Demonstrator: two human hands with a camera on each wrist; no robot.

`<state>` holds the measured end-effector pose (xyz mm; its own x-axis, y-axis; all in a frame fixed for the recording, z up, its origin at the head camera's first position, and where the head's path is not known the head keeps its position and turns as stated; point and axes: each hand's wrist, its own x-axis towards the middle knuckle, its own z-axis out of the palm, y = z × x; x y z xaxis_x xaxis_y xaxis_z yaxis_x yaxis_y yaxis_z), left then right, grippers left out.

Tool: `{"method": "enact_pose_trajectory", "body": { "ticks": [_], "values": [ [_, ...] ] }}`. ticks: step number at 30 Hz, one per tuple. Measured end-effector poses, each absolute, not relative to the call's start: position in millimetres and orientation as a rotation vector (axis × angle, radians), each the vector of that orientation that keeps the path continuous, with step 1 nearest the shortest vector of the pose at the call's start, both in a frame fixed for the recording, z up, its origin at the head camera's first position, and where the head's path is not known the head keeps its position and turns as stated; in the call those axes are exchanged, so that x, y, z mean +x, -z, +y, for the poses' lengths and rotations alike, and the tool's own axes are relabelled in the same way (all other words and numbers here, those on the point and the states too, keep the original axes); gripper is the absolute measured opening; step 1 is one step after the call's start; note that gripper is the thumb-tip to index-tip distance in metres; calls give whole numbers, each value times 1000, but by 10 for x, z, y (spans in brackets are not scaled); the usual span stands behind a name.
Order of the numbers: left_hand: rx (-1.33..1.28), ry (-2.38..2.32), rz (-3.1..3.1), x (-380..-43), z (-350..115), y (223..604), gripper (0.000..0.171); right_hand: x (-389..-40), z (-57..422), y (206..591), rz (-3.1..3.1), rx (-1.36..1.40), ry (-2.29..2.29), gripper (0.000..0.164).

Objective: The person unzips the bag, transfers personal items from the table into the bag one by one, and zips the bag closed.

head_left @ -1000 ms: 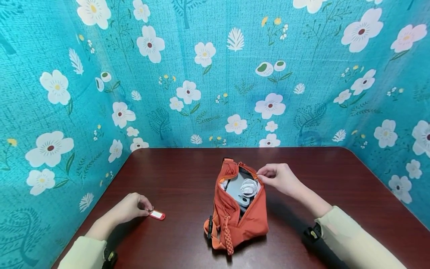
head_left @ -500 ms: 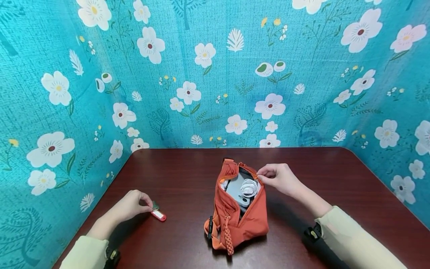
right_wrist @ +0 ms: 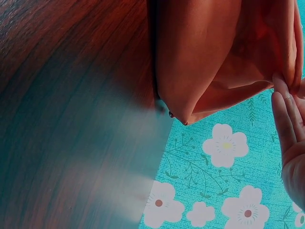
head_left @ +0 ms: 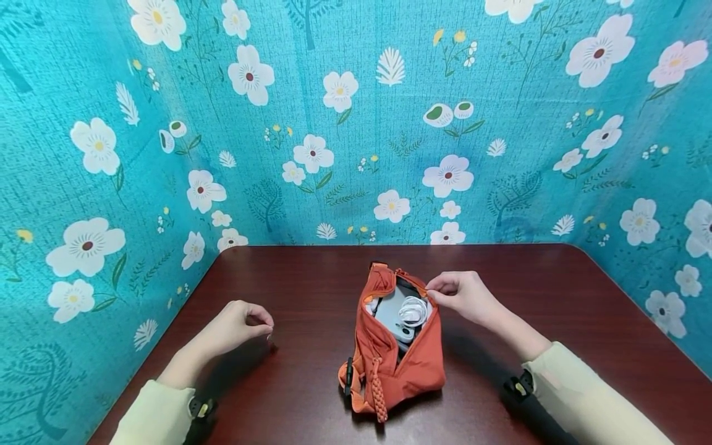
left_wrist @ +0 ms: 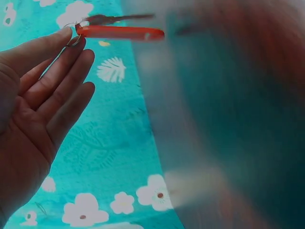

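My left hand (head_left: 239, 324) pinches a metal ring between thumb and fingertip, over the left part of the table. From the ring hang a red key tag (left_wrist: 121, 32) and a dark key (left_wrist: 119, 19), seen edge-on in the left wrist view. An orange-red bag (head_left: 414, 377) lies unzipped near the middle of the table. At the upper right of its opening, my right hand (head_left: 458, 296) pinches the edge of the fabric. Inside the bag show a coiled white cable (head_left: 413, 311) and a flat pale grey device (head_left: 388, 312); the lower contents are hidden.
The dark wooden table (head_left: 300, 278) meets a blue flowered cloth (head_left: 356, 148) at its back and sides. A braided zip pull (head_left: 379, 395) and a strap with a black buckle (head_left: 348, 377) lie at the bag's near end.
My left hand has raised the key ring with its red tag off the table and moved right and farther back. My right hand and the bag stay in place.
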<state>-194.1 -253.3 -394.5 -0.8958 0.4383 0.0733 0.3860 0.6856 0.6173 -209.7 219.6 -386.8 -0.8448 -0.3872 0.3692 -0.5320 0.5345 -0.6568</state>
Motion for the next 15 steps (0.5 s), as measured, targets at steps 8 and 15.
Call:
{"method": "enact_pose_trajectory", "body": {
  "ticks": [8,15],
  "values": [
    [818,-1103,2759,-1995,-2287,3856,4,-2102,2196,3897,-2582,778,-1194,9],
    [948,-1133,2695,-2071,-2018,3737,5,-2093,2178,3887,-2579,782,-1176,10]
  ]
}}
